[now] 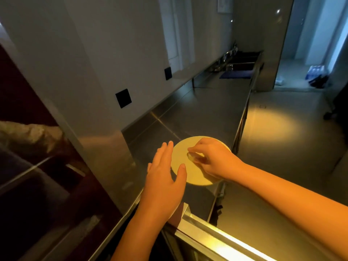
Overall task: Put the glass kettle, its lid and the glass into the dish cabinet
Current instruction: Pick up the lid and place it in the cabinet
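Note:
A round pale yellow lid [180, 160] lies flat over the near end of the steel counter [197, 113]. My right hand [214, 160] reaches in from the right and pinches the small knob [191, 156] at the lid's middle. My left hand [163, 178] is open with straight fingers at the lid's left edge, its thumb resting on the rim. I cannot tell whether the glass kettle stands under the lid. No drinking glass is visible near my hands.
A dark cabinet with a reflective glass front [37, 185] fills the left side. A lit metal rail [216, 234] runs below my arms. At the counter's far end are a sink [243, 63] and a blue cloth [236, 74]. Tiled floor lies to the right.

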